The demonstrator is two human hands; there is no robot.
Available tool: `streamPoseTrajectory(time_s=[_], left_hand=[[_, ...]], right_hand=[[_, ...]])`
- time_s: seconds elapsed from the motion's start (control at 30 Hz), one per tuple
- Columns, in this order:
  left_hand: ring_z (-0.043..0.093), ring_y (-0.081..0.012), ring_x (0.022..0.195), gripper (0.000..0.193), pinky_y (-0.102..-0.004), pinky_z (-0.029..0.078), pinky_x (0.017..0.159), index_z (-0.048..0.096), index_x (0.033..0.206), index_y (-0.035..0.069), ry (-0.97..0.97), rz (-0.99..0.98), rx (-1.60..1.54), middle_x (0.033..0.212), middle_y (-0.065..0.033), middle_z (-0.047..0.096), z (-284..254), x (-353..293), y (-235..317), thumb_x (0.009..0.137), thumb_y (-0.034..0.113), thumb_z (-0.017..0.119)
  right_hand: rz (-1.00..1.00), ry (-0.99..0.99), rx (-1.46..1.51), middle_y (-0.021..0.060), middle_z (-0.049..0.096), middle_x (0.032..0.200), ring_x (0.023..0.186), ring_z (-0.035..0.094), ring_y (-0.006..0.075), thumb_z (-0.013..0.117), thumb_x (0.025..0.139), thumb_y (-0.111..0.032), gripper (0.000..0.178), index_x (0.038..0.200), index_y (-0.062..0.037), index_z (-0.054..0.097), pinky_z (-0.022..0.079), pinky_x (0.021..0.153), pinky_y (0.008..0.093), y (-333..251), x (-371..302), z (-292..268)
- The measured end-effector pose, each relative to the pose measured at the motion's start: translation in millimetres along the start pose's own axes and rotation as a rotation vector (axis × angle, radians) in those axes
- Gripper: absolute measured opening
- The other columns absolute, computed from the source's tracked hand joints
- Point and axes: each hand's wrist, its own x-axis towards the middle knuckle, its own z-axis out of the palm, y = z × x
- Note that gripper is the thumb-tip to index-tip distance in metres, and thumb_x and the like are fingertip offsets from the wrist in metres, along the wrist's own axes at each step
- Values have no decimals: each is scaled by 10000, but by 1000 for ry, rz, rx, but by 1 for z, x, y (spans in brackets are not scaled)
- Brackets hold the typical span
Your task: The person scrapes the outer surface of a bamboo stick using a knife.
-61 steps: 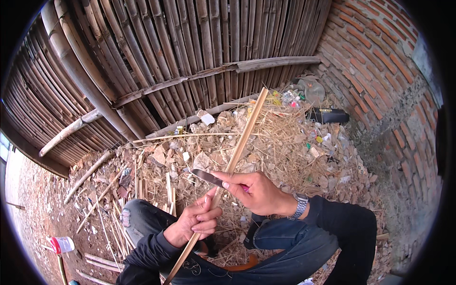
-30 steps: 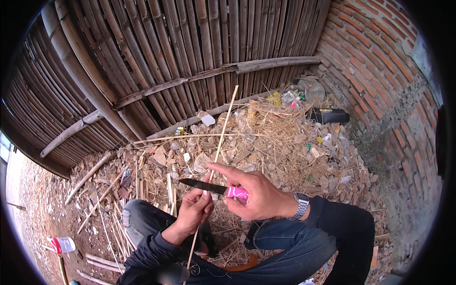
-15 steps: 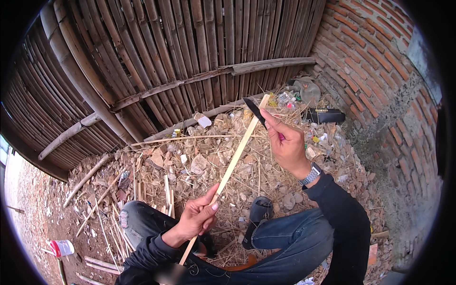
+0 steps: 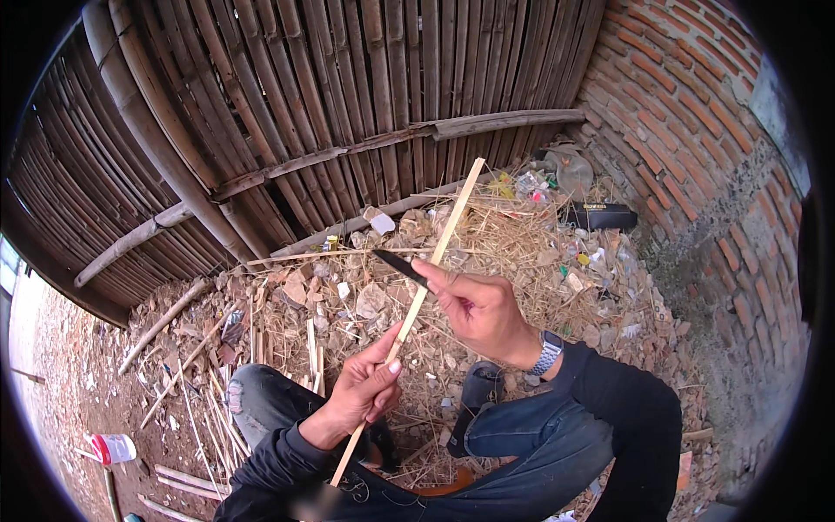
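Knife (image 4: 401, 264) across strip (image 4: 448, 228), beyond left hand (image 4: 361, 390); brick wall (image 4: 674, 152) at right.

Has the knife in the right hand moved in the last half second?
Yes. Judged against the bamboo wall, the black-bladed knife in the right hand has moved leftward and away from that wall, toward the person.

The centre strip (image 4: 412, 311) is pale yellow, the blade (image 4: 400, 266) black; the brick wall (image 4: 678, 130) at upper right is banded orange and grey, the jeans (image 4: 544, 448) at bottom centre blue.
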Motion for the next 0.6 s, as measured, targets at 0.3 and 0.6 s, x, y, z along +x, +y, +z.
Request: streamPoseTrajectory(time_s=[0.3,0.6], left_hand=[[412,-67,389,585,-205,352,377,300,1634,221,1,-68,-227,590,6,494,-11,-2,-5,1097,152,520],[423,-72,402,606,-207,352,390,314,1630,206,-66,-22,-335,615,-7,519,-19,-4,-9,1078,205,563]], right_hand=[[-21,-207,-69,89,552,622,496,547,204,666,927,-6,515,1420,-153,644,466,505,380,-10,-22,10],[185,-276,173,113,738,800,532,548,76,612,984,-4,386,1357,-72,680,452,514,274,-33,-19,18]])
